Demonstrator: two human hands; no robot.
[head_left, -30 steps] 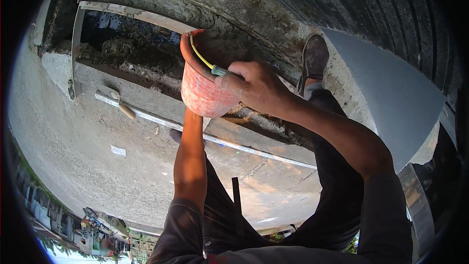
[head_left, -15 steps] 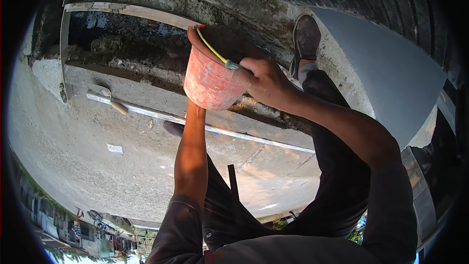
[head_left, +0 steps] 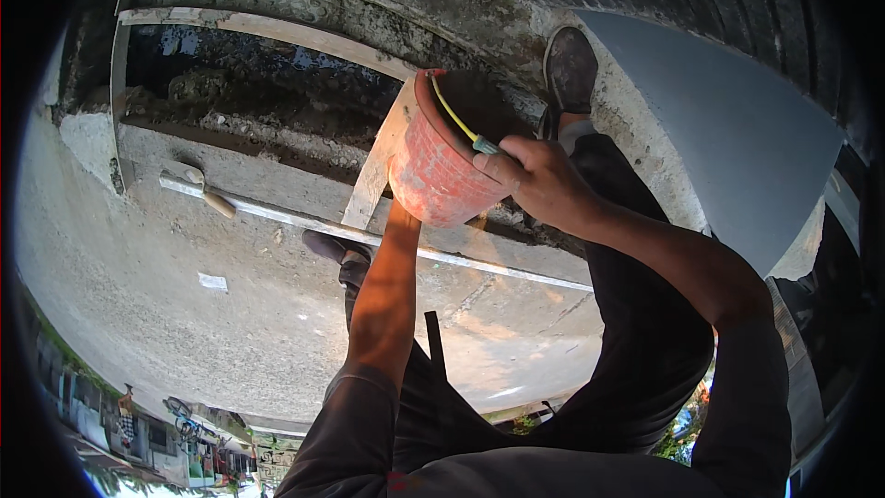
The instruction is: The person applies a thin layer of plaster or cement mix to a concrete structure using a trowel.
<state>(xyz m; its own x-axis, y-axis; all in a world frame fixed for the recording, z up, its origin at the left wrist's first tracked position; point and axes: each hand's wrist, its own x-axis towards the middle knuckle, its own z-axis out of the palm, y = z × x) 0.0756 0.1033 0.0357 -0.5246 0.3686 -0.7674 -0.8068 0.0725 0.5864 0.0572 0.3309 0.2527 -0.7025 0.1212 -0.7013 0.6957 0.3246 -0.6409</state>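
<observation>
A scuffed red bucket is tilted over the wooden-framed trench, with a dark interior and a yellow cord-like handle ending in a green grip. My right hand holds that grip at the bucket's right side, fingers closed. My left hand reaches up under the bucket, which hides its fingers. Just left of the bucket, a short wooden board crosses the trench, whose inside holds dark, wet, lumpy material.
A trowel lies by a pale strip along the trench's near side. My feet straddle the trench. A grey sheet lies at right by dark corrugated metal. A distant person and bicycle appear at lower left.
The bucket and both my hands have moved right and slightly toward me compared with half a second ago, exposing more of the cross board. My right hand still holds the grip.
</observation>
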